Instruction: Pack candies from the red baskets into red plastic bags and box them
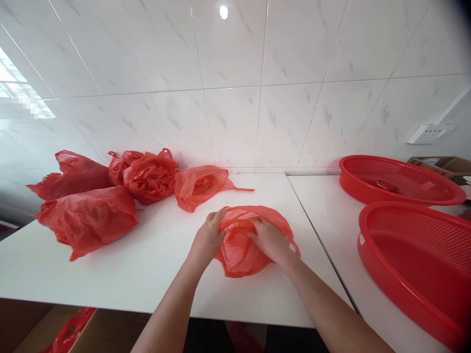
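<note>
A thin red plastic bag [245, 252] lies on the white tabletop in front of me, its mouth spread toward the top and a handle loop showing at its right. At the bag's left rim is my left hand [208, 238], with the film between its thumb and fingers. My right hand [270, 240] reaches over the right side into the mouth, thumb and fingers apart, resting against the film. Their fingertips are partly hidden by the folds. What the bag holds, if anything, cannot be made out. Just behind it lies another crumpled red bag [200, 185], its handle stretched right.
Several stuffed red bags [91, 218] sit at the left. On the adjoining table at right stand two red plastic baskets, one near [382, 260] and one far [353, 184]. A tiled wall [235, 127] closes the back. Below the front edge is an open cardboard box [110, 328].
</note>
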`<act>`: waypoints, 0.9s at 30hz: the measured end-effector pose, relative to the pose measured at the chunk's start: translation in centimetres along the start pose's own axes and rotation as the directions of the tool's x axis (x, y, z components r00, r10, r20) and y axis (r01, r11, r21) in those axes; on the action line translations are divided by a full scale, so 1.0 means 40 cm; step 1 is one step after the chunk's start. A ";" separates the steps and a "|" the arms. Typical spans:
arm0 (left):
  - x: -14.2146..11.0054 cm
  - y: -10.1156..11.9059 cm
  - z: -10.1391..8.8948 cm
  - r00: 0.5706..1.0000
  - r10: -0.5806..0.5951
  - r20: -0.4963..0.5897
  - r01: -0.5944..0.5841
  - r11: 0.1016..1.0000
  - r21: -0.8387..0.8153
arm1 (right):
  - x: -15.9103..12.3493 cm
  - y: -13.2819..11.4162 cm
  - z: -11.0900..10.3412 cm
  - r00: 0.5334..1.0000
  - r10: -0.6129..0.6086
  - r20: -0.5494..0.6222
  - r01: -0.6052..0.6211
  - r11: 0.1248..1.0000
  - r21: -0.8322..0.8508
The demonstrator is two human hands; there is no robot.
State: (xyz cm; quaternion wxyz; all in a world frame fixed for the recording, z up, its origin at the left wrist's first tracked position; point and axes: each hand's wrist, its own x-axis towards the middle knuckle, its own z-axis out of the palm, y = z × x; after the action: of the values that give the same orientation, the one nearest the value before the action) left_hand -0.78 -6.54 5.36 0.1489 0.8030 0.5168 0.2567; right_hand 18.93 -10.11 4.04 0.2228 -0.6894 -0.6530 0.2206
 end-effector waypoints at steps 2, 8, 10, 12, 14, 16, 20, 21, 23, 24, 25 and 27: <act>0.003 -0.011 0.007 1.000 -0.006 0.014 0.007 0.994 -0.107 | 0.012 -0.007 0.020 0.997 -0.042 0.070 0.049 0.993 -0.103; 0.026 -0.034 0.016 0.997 -0.070 -0.024 0.067 0.989 -0.130 | 0.023 0.021 0.042 0.961 -0.101 0.258 0.155 0.968 -0.197; 0.033 -0.041 0.015 0.997 -0.081 -0.011 0.080 0.993 -0.088 | 0.013 0.036 0.039 0.960 -0.147 0.239 0.189 0.969 -0.162; 0.037 -0.044 0.015 0.997 -0.073 -0.003 0.073 0.996 -0.053 | 0.001 0.046 0.032 0.958 -0.152 0.244 0.189 0.972 -0.137; 0.039 -0.043 0.017 0.999 -0.050 -0.004 0.050 0.998 -0.023 | -0.011 0.048 0.016 0.951 -0.125 0.282 0.166 0.978 -0.126; 0.038 -0.040 0.019 1.000 -0.024 -0.001 0.024 1.000 0.006 | -0.016 0.042 -0.008 0.945 -0.102 0.311 0.149 0.980 -0.131; 0.036 -0.031 0.019 0.999 0.018 0.033 -0.019 0.999 0.039 | 0.000 0.021 -0.062 0.951 -0.130 0.281 0.183 0.968 -0.173; 0.034 -0.027 0.018 0.999 0.023 0.049 -0.025 0.999 0.038 | 0.008 0.018 -0.069 0.951 -0.133 0.281 0.191 0.963 -0.191; 0.031 -0.021 0.017 0.997 0.025 0.078 -0.026 1.000 0.016 | 0.024 0.016 -0.070 0.943 -0.100 0.316 0.176 0.959 -0.221; 0.029 -0.019 0.017 0.996 0.029 0.090 -0.029 1.000 -0.008 | 0.030 0.017 -0.065 0.935 -0.072 0.346 0.157 0.962 -0.225; 0.028 -0.017 0.016 0.995 0.039 0.095 -0.036 0.999 -0.038 | 0.035 0.020 -0.058 0.925 -0.045 0.377 0.138 0.965 -0.222; 0.030 -0.020 0.015 0.997 0.059 0.054 -0.054 0.995 -0.084 | 0.040 0.028 -0.039 0.912 0.003 0.410 0.090 0.974 -0.207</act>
State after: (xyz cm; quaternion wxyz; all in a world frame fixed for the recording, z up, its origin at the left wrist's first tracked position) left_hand -0.62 -5.10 4.77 0.1892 0.8174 0.4784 0.2591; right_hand 20.82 -8.60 4.62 0.0083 -0.6340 -0.7207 0.2802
